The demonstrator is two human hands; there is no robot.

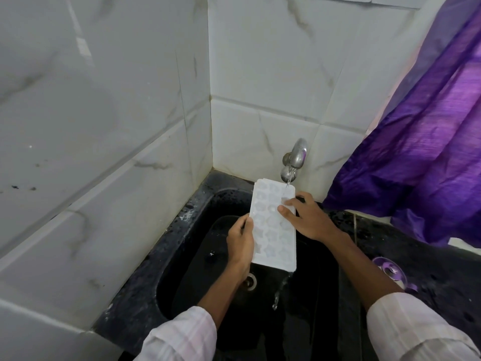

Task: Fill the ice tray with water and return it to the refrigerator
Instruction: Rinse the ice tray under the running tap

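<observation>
A white ice tray (273, 238) with star-shaped cells is held over the black sink (197, 256), its far end under the steel tap (295, 158). Water runs from the tap onto the tray's far right corner, and a stream spills off the near right corner into the sink. My left hand (240, 244) grips the tray's left edge. My right hand (308, 218) holds the right edge, with its fingers lying over the top of the cells.
White marble-look tiles form a corner behind and left of the sink. A purple curtain (429, 152) hangs at the right, over a wet black counter (429, 259). The sink drain (251, 281) shows below the tray. A purple-tinted object (389, 270) lies on the counter.
</observation>
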